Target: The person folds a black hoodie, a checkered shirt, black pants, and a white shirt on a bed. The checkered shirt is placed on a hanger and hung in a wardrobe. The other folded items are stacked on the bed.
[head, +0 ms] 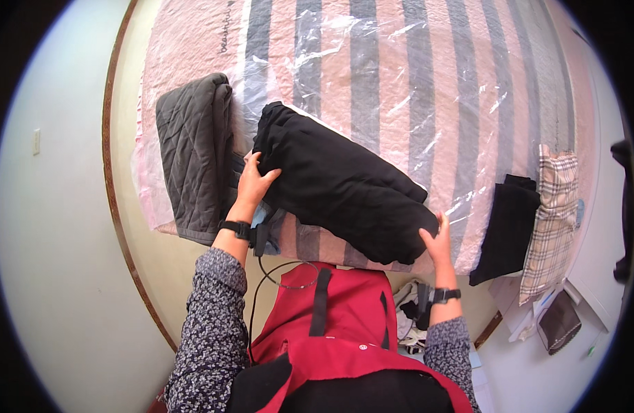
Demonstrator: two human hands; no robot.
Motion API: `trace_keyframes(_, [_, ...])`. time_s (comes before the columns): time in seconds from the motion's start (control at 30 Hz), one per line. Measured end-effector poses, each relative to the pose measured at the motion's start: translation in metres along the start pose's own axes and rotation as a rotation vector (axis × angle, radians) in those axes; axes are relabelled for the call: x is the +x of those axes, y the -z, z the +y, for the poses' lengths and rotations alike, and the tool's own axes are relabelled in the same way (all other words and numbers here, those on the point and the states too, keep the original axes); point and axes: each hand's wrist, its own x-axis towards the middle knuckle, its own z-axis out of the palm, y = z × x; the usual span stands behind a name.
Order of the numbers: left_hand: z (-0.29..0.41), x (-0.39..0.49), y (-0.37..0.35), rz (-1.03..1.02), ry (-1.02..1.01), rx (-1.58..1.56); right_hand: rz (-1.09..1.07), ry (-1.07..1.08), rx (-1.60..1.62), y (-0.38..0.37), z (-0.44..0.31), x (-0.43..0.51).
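A folded black garment lies slantwise in front of me, over the near part of the bed. My left hand grips its left end, with the thumb on top and some fingers hidden at the far side. At the lower right end, my right hand holds the rounded edge between thumb and fingers. Something white shows as a thin strip along the garment's far edge. Partly covered by the black cloth and my left wrist is a blue cloth item.
A folded grey quilted garment lies at the left. Clear plastic sheeting covers much of the striped bedspread. Folded black cloth and a plaid cloth item lie at the right. A cable hangs by my left wrist.
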Motion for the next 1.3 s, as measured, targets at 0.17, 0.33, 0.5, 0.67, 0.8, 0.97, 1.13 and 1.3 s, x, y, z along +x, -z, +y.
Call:
trace_keyframes(0.17, [0.012, -0.004, -0.005, 0.080, -0.130, 0.305, -0.278, -0.088, -0.256, -0.004, -0.014, 0.014])
trace_keyframes(0.33, [0.011, -0.016, -0.010, 0.306, -0.540, 0.378, -0.082, 0.327, -0.417, -0.007, -0.029, -0.010])
trace_keyframes(0.5, [0.006, -0.030, -0.016, 0.307, -0.510, 0.136, -0.258, -0.041, -0.328, -0.015, -0.050, -0.021])
trace_keyframes(0.67, [0.004, -0.021, 0.031, 0.343, -0.362, -0.055, -0.232, 0.030, -0.054, 0.014, -0.092, -0.016])
trace_keyframes(0.8, [0.004, 0.002, 0.064, 0.439, -0.405, 0.000, -0.299, -0.016, -0.025, 0.029, -0.112, 0.012])
trace_keyframes(0.97, [0.031, 0.042, 0.037, 0.028, -0.210, 0.629, -0.232, -0.059, -0.214, -0.029, -0.089, 0.068])
trace_keyframes(1.13, [0.098, 0.011, -0.021, 0.259, -0.767, 0.299, 0.257, 0.189, -0.076, -0.028, -0.048, 0.023])
trace_keyframes(1.3, [0.129, -0.053, -0.088, -0.233, -1.012, 0.522, 0.407, -0.274, -0.014, -0.007, 0.002, -0.088])
